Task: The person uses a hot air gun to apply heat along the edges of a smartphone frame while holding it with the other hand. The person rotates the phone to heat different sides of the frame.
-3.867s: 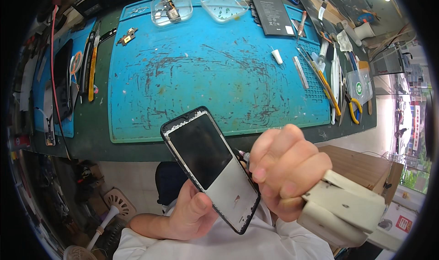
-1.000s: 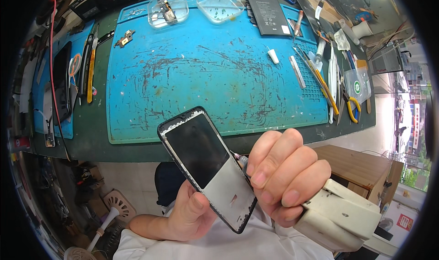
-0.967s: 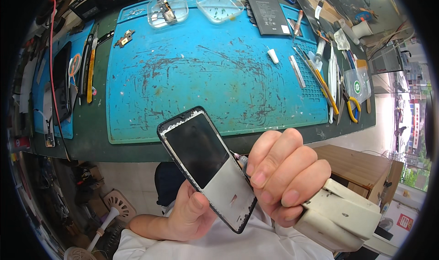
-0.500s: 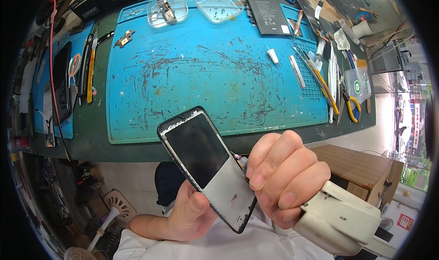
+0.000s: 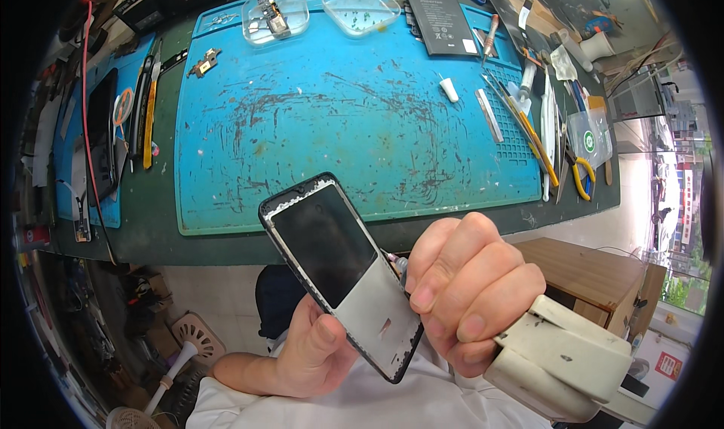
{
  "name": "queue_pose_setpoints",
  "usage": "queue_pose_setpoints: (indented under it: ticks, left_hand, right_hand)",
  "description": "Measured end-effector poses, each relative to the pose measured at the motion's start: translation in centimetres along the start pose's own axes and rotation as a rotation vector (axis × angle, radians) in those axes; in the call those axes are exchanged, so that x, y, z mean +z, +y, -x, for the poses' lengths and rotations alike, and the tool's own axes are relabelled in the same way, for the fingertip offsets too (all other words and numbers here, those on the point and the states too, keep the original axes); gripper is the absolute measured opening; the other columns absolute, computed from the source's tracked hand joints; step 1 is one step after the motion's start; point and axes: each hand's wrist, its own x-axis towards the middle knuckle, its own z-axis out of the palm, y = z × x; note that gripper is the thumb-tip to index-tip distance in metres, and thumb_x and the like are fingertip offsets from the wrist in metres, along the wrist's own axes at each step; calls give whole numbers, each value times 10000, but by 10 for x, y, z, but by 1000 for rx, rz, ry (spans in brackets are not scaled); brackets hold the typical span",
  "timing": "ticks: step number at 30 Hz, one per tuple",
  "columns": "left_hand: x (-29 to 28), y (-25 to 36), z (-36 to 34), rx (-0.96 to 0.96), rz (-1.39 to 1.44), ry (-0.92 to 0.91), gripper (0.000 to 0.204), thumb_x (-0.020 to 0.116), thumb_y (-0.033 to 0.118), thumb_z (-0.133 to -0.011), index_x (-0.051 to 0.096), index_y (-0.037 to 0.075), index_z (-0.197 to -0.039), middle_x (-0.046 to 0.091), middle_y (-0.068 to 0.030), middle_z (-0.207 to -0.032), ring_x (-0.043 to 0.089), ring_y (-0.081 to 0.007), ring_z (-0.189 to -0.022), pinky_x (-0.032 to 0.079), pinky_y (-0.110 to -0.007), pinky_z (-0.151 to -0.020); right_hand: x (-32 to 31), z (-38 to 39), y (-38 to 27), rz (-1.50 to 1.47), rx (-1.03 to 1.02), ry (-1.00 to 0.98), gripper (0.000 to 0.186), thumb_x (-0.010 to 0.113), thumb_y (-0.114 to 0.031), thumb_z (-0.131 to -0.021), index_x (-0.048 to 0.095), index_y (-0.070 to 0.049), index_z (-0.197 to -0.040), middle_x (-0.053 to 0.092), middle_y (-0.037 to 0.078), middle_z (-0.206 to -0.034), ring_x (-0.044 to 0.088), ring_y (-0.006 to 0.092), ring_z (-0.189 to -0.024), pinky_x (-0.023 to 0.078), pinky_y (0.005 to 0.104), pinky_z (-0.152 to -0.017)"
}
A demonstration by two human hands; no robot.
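Note:
My left hand (image 5: 317, 350) grips a phone frame (image 5: 320, 255) by its lower left edge, tilted above my lap, with a dark glossy upper panel, a silvery lower part and flaky white residue round the rim. My right hand (image 5: 471, 293) is closed in a fist at the phone's right side, holding a scuffed cream plastic tool (image 5: 566, 361) whose exact kind I cannot make out. A small pink-tipped nozzle (image 5: 398, 263) shows behind the phone's right edge, partly hidden by my fingers.
The blue mat (image 5: 339, 142) holds two clear trays (image 5: 360, 10), small parts (image 5: 204, 64), a black battery (image 5: 437, 25) and a white cap (image 5: 449, 88). Tools (image 5: 539, 150) crowd the right; another phone and knives (image 5: 149, 127) lie left. A wooden cabinet (image 5: 581, 270) stands at lower right.
Since the earliest frame the phone has shifted slightly left, and my right hand and the cream tool have settled a little lower. In the last second almost nothing has moved.

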Motion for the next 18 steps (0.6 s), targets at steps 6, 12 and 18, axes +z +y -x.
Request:
queue_pose_setpoints:
  ticks: [6,12,18]
  left_hand:
    - [-2,-1,-1,9,0,-24,906,741,594,-865,414,22,-1486,550,-69,-1416,523,-186,-1314,416,-404,-1093]
    - [-4,-3,-5,21,10,-57,909,737,613,-859,430,19,-1476,563,-64,-1396,539,-184,-1285,433,-391,-1064]
    - [-4,-2,-5,16,0,-52,918,744,617,-851,435,17,-1473,571,-64,-1386,549,-178,-1270,443,-385,-1047]
  right_hand:
    - [9,2,-3,-104,19,172,201,821,-118,-833,632,-62,-872,644,62,-808,580,209,-715,516,333,-605]
    - [-2,-1,-3,23,13,-22,212,685,-266,-986,524,-131,-953,585,3,-817,561,166,-821,485,263,-642]
    - [-2,0,-4,25,14,-17,217,690,-270,-984,527,-131,-949,589,0,-815,562,165,-820,485,262,-640]
